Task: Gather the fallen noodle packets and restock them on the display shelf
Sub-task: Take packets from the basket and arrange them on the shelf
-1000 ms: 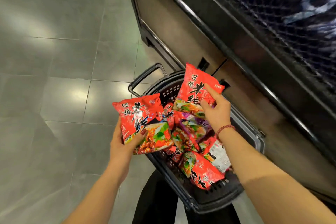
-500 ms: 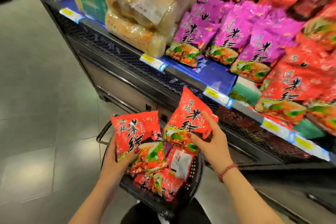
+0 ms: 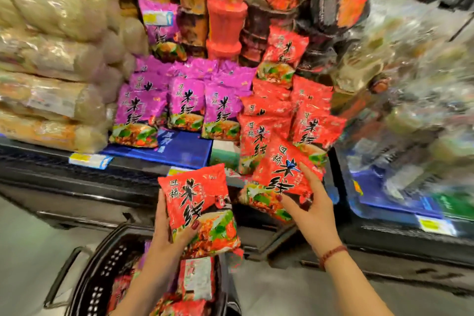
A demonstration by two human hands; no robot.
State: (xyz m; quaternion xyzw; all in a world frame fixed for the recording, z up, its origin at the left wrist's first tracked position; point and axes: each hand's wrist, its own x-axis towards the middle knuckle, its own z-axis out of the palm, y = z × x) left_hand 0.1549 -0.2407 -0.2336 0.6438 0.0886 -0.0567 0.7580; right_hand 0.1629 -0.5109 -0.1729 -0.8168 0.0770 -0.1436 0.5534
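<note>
Left hand: the left hand (image 3: 166,233) grips a red noodle packet (image 3: 202,208) by its lower left side, thumb across the front and fingers behind. The packet is upright, with its printed face toward the person.
Right hand: the right hand (image 3: 315,215) holds a second red packet (image 3: 279,179), thumb on the lower front and fingers up along its right edge. This one tilts to the right and sits higher than the left one.
Between the hands: the two are apart, each clamped on its own packet, and the packets nearly meet at their edges.
Bracelet: a beaded bracelet (image 3: 332,254) circles the right wrist.
Basket: a dark basket (image 3: 102,264) sits under the left forearm, with more packets (image 3: 196,279) lying in it.
Shelf: the display shelf (image 3: 128,174) runs just beyond both hands.
Red stock: shelved red packets (image 3: 266,120) stand directly behind the right hand's packet.
Purple stock: purple packets (image 3: 187,102) stand above the left hand.
Further left: pale bulk bags (image 3: 51,59) are stacked well left of both hands.
</note>
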